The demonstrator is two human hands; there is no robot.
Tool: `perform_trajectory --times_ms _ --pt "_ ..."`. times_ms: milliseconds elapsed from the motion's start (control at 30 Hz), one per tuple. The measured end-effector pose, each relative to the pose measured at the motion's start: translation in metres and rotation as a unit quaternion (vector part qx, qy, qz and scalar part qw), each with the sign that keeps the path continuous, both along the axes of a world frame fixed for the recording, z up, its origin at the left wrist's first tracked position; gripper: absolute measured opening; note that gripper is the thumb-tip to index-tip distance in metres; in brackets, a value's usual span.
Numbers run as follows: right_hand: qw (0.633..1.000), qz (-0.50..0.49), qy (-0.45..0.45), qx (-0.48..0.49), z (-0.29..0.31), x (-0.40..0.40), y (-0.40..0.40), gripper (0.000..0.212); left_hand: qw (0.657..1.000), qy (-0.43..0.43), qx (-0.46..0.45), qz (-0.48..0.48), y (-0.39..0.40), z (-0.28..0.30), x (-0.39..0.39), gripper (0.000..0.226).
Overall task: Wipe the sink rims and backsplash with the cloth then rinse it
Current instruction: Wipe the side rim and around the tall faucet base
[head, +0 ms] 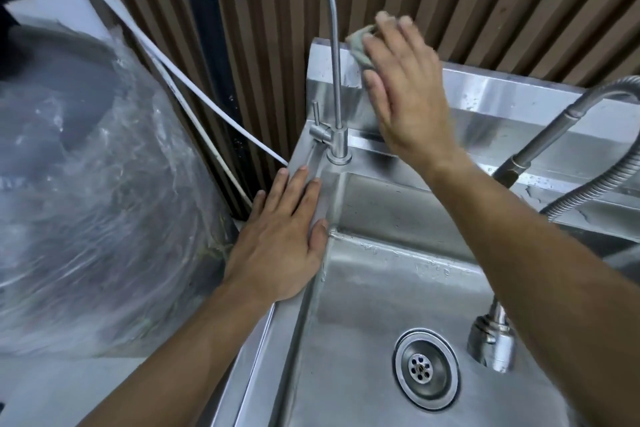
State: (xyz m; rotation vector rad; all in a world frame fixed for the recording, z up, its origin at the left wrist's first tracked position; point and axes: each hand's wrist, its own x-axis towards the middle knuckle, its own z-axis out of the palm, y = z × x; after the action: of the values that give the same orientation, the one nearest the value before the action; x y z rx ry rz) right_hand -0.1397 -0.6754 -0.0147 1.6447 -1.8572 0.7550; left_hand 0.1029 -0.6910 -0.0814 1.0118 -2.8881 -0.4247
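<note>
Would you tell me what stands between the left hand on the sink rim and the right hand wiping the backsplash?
In the head view, the gooseneck tap stands between them, rising from the rim corner; left hand lies flat on the rim, right hand presses the cloth to the backsplash.

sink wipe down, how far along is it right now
Done: cannot tell; water beads still show on the backsplash to the right and on the sink rim. In hand: the right hand presses the cloth with flat fingers against the backsplash's upper left corner, beside the gooseneck tap; the left hand rests flat on the left rim. Left: the rest of the backsplash, the rims, then rinsing the cloth.
</note>
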Motion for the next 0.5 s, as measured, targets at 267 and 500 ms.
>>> perform_trajectory --times_ms 267,500 --pt "0.918 0.004 0.304 0.256 -0.033 -0.044 0.028 0.061 1.0 0.002 0.012 0.0 -0.001 0.0 -0.001 0.072" --pt "0.901 0.037 0.378 0.209 0.008 -0.027 -0.047 0.058 1.0 0.012 0.003 0.006 0.001 0.001 0.0 0.078"
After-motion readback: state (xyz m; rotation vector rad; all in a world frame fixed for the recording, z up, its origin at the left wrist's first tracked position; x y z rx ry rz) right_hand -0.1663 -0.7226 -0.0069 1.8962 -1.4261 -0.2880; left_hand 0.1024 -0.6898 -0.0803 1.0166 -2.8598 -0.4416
